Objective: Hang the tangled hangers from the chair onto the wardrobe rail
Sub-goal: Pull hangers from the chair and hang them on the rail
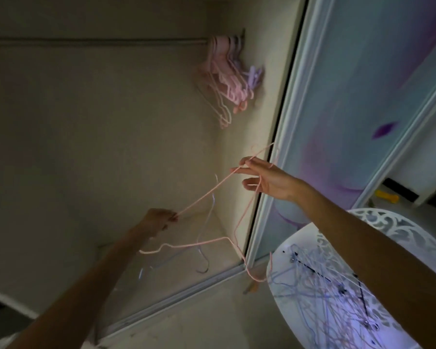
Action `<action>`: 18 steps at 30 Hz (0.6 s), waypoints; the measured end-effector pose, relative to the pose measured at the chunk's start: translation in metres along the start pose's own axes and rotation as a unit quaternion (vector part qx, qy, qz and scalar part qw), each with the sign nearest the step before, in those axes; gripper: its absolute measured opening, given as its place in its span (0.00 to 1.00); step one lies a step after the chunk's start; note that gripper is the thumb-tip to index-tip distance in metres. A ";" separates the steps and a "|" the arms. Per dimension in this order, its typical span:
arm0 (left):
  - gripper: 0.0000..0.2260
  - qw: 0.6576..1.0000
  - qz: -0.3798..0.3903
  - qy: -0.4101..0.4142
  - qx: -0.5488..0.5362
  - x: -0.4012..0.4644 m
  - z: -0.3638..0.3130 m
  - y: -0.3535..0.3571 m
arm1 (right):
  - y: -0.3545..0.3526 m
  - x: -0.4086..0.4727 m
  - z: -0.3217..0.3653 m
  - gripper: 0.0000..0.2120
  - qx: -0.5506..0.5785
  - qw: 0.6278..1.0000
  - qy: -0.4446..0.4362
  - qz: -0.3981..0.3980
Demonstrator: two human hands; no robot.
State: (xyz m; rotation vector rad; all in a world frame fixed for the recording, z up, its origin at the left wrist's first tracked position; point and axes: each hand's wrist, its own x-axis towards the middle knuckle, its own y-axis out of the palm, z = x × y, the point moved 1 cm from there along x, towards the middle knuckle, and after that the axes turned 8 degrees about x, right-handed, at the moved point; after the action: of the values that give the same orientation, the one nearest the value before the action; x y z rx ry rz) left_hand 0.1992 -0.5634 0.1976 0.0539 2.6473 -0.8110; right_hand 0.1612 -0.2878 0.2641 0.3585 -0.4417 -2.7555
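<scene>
a thin pink wire hanger (207, 195) is stretched between both hands in front of the open wardrobe, its long straight side running from the left hand (159, 220) up to the right hand (267, 178). the left hand pinches the lower end of that wire between thumb and fingertips. the right hand, higher and to the right, has its fingers loosely spread, the wire passing between them. below the hands a second pink wire hanger (184, 246) and a pale blue wire hanger (204, 238) dangle, caught up with the first. to the lower right of the right hand a tangled heap of blue and lilac wire hangers (325, 295) lies on the seat of a white round chair with a lacy cut-out back (393, 222). above the right hand a bunch of pink and lilac hangers (227, 76) hangs at the right end of the dark wardrobe rail (98, 41), beside the sliding door with purple and blue print (358, 91).
</scene>
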 end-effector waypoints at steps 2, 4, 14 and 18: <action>0.12 0.997 -0.042 0.026 -0.062 0.007 0.025 -0.035 | 0.011 0.010 -0.006 0.08 0.019 0.999 -0.003 -0.030; 0.12 0.995 -0.057 0.030 -0.071 0.014 0.048 -0.067 | 0.020 0.018 -0.020 0.08 0.013 0.996 0.010 -0.084; 0.05 0.998 0.000 -0.015 -0.056 0.045 0.065 -0.111 | 0.097 0.062 -0.031 0.14 -0.193 0.980 0.024 -0.037; 0.12 0.975 0.169 -0.014 -0.146 0.052 0.038 -0.086 | 0.155 0.106 -0.044 0.15 -0.313 0.949 0.009 -0.030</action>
State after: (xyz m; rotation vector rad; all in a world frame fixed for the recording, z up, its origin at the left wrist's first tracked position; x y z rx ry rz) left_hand 0.1518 -0.6600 0.1959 0.3995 2.5983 -0.3059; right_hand 0.1200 -0.4763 0.2557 0.2312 0.4577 -2.7598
